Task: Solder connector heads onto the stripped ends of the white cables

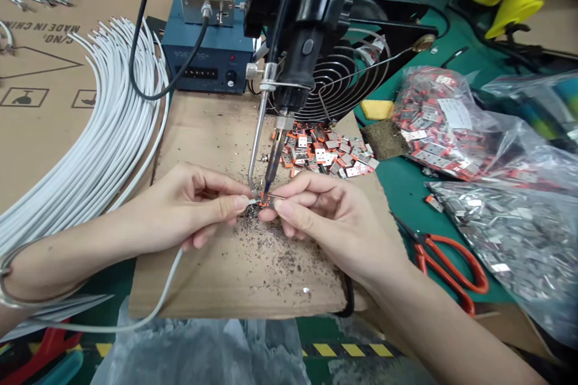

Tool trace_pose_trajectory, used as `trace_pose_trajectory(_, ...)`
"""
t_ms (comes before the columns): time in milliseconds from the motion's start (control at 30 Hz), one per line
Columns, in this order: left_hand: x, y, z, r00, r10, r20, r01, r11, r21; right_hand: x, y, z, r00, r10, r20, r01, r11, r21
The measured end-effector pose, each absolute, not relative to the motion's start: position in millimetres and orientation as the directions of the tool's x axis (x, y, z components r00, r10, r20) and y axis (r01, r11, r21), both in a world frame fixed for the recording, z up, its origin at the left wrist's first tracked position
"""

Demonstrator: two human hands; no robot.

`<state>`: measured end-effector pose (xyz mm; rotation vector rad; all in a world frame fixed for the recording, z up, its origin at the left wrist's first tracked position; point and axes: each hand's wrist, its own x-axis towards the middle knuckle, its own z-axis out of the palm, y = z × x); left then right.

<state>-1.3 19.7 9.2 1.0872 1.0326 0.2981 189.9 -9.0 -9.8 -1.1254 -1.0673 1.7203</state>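
Note:
My left hand (210, 204) pinches the end of a white cable (169, 283), which hangs below it and curves off to the left. Opposite it, my right hand (311, 207) grips a small USB connector (271, 197) between thumb and fingers. Cable end and connector meet right under the tip of a soldering iron (275, 159) that is fixed on a stand. A thin metal feed tube (256, 150) comes down beside the tip. The exact contact at the wires is too small to make out.
Loose USB connectors (320, 153) lie behind my right hand, near a fan (325, 84). A bundle of white cables (117, 108) is at left. Orange-handled scissors (447, 264) and bags of parts (519, 228) lie at right. Solder debris (284, 258) dots the cardboard (189, 295).

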Motion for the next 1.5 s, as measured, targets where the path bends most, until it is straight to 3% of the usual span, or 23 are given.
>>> trace_pose_trajectory(500,-0.7,20.5,9.3,0.51,0.698,-0.503,0.41,0.317,0.855,184.0,-8.4,-5.8,-0.194,0.917,-0.348,-0.015,-0.357,-0.934)
trace_pose_trajectory(733,1.0,17.9,16.6,0.483,0.769,-0.42,0.493,0.158,0.856,187.7,-6.5,-9.6,-0.235,0.904,-0.358,-0.058,-0.38,-0.923)
trace_pose_trajectory(1000,2.9,15.4,19.4,0.457,0.789,-0.411,0.461,0.185,0.868,190.5,-7.4,-9.7,-0.279,0.909,-0.31,-0.14,-0.358,-0.923)
trace_pose_trajectory(1500,3.4,14.1,20.1,0.426,0.768,-0.479,0.464,0.269,0.844,188.5,-7.8,-7.1,-0.253,0.91,-0.33,0.004,-0.34,-0.94)
